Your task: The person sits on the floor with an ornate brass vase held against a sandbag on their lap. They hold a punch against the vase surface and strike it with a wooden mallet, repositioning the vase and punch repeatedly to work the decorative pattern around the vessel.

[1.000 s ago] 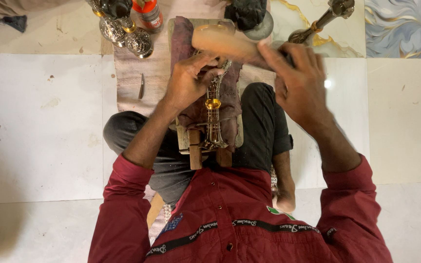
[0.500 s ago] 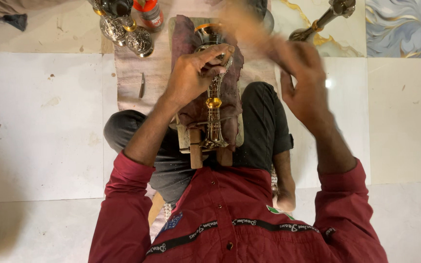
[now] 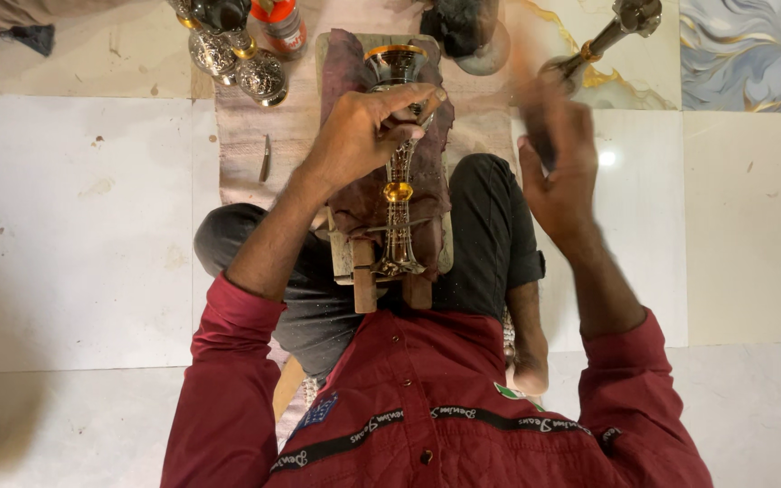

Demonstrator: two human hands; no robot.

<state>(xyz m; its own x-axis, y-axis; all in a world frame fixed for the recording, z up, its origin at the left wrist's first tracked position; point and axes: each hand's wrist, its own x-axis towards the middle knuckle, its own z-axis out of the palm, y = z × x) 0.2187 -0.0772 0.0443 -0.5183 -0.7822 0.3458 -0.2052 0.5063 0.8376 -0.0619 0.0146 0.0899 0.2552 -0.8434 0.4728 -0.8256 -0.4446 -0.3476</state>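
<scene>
My left hand wraps its fingers around the tall metal stand and pinches it. The stand lies on a dark cloth over a wooden block on my lap. My right hand is up in the air and blurry, so I cannot tell if it holds something. Far away, shiny cups are cut off at the top.

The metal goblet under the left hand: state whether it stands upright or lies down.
Lying down: the metal goblet rests lengthwise on the cloth-covered board, left hand gripping it.
</scene>
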